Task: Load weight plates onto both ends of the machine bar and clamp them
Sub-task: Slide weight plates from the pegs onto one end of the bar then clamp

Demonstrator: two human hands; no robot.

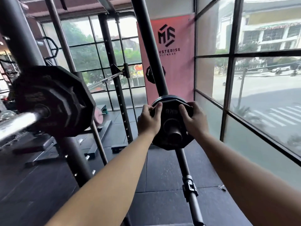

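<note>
Now L hand (147, 121) & R hand (194, 121) fingers grasp plate (170, 112); banner (179, 70) reads "FITNESS".

Upper centre: a pink banner (172, 66) hangs ahead of me, printed with a black hexagonal logo and the partly hidden lettering "…YSTERISE FITNESS". Right half: a black-framed grid window (231, 54) on my right looks onto a street, with a zebra crossing (283, 115) at the right edge and a pale, yellow-topped building (268, 26) at upper right. Centre left: a second grid window (96, 46), through which I see green trees (81, 57). Lower frame: dark rubber floor tiles (162, 173) with visible seams. Lower left: a dark bench (37, 147) stands on the tiles, blurred. Near the foot of the second window: a teal step platform (102, 108).
</note>
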